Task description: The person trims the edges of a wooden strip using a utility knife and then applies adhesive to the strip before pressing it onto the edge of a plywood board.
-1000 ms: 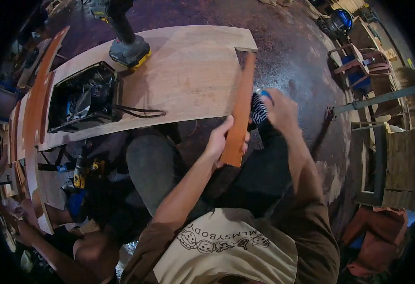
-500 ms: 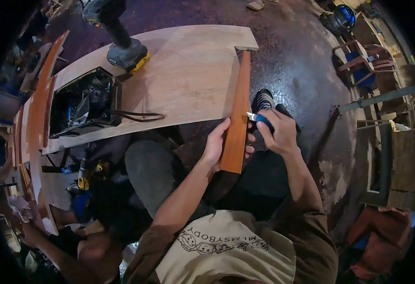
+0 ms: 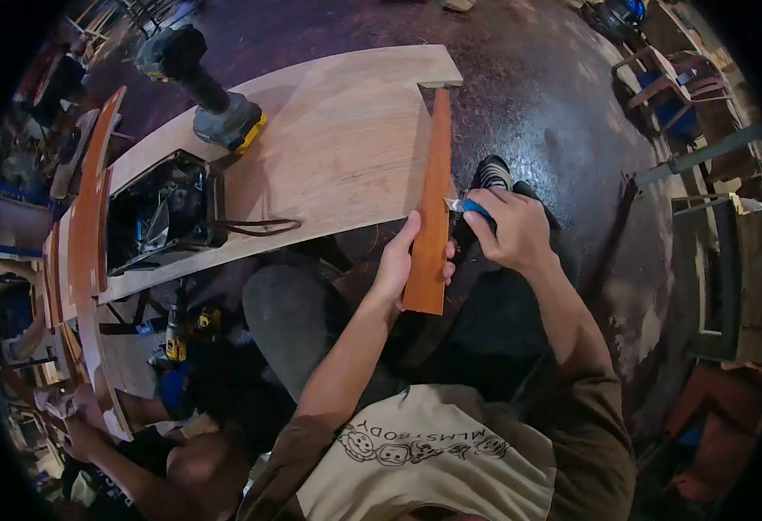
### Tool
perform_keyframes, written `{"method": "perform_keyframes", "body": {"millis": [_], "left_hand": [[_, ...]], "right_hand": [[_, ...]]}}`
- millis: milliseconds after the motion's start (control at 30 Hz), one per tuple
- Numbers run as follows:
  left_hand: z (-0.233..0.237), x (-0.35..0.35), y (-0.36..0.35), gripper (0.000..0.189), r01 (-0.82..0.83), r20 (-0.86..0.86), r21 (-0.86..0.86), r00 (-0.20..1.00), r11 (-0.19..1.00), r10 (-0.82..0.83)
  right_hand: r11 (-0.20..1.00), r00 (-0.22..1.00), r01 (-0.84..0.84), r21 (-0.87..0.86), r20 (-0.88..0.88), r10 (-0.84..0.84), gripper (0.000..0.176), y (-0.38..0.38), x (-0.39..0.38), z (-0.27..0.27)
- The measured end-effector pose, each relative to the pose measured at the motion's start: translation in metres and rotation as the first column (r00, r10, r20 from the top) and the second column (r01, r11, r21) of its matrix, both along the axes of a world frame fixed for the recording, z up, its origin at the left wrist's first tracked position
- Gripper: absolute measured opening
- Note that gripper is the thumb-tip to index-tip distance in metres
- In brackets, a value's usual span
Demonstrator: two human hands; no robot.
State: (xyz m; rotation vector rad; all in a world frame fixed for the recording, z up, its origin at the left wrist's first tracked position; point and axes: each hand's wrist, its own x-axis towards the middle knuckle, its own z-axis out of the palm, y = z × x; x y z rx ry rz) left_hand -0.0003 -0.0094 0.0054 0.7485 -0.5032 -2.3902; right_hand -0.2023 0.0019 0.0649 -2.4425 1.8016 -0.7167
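Observation:
My left hand [image 3: 398, 258] is closed around the near part of a long reddish-brown wooden strip [image 3: 430, 234], thumb on its left edge and fingertips showing at its right. The strip points away from me, its far end close to the notched corner of a pale wooden board [image 3: 329, 156]. In my right hand [image 3: 516, 227] is a utility knife [image 3: 477, 208] with a blue handle. Its bare blade points left and meets the strip's right edge, a little above my left fingers.
On the pale board stand a cordless drill [image 3: 225, 117] and an open black box [image 3: 164, 208] with a strap. Another drill [image 3: 176, 334] lies lower left, near a person [image 3: 146, 473] working there. Chairs [image 3: 672, 82] and wooden frames line the right side.
The knife and my right hand have moved slightly up along the strip's edge, with the blade now against it. The whole view has shifted a little; my left hand keeps its hold.

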Motion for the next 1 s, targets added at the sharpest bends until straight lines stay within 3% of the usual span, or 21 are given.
{"method": "perform_keyframes", "body": {"millis": [200, 267, 800, 1000], "left_hand": [[0.0014, -0.0014, -0.0005, 0.054, -0.011, -0.016, 0.015, 1.0, 1.0, 0.012], [0.0005, -0.0014, 0.0002, 0.054, -0.015, -0.004, -0.003, 1.0, 1.0, 0.015], [-0.0034, -0.0006, -0.0024, 0.053, -0.006, -0.054, -0.009, 0.999, 1.0, 0.005], [0.001, -0.0002, -0.001, 0.053, -0.008, -0.038, 0.0, 0.999, 1.0, 0.008]], "right_hand": [[0.998, 1.0, 0.017, -0.053, -0.012, -0.017, 0.017, -0.0075, -0.002, -0.0021], [1.0, 1.0, 0.013, 0.013, -0.007, -0.013, 0.02, -0.0095, -0.0044, 0.0002], [0.999, 1.0, -0.021, 0.042, -0.008, 0.021, 0.02, -0.006, -0.0038, 0.0003], [0.999, 0.999, -0.039, -0.025, -0.003, 0.039, 0.02, -0.01, -0.0046, -0.0029]]}}
